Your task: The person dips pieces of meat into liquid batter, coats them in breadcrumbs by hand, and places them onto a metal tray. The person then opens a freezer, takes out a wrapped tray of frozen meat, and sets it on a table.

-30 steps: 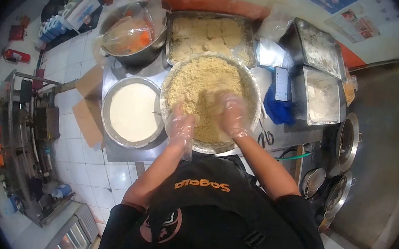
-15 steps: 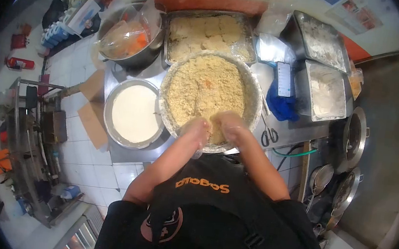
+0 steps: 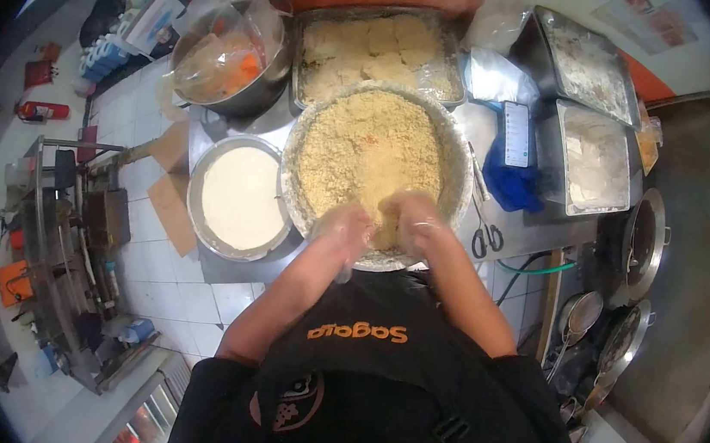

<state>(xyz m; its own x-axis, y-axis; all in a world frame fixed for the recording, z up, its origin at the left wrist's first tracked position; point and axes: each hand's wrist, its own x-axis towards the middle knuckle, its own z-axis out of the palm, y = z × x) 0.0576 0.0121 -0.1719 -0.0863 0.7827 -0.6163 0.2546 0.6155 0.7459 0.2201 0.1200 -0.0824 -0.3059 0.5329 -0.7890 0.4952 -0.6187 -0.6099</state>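
Biggest thing first: my steel table (image 3: 536,230). It's crowded, so I'd work inside the rim and not fling stuff outward. On it, right up against my apron (image 3: 347,294), is the big round bowl (image 3: 463,159), and the thing I'm handling is all in there: a yellowish crumbly mix (image 3: 362,157), loose and pebbly over most of the surface, smoother-looking near my hands. I'd work the lumpy far side in too, not just the easy bit by my belly.

Next size down, the tray of pale slabs (image 3: 296,81) sits behind the bowl, and the pan of smooth white stuff (image 3: 195,198) is just beside it on my left. Crumbs would drop in there easily, so low, short strokes on that side imo.

Hands: both in what look like clear plastic gloves, both at the near edge of the mix. Left hand (image 3: 343,231) angles in from one side, right hand (image 3: 417,224) from the other. Fingers look curled inward, but they're blurry, so I can't tell if they're spread, pressed together or pinching crumbs. I'd go for light, loose fingertips; squeezing probably just makes clumps.

Smallest: a little orange fleck (image 3: 370,140) on top. Worth checking.
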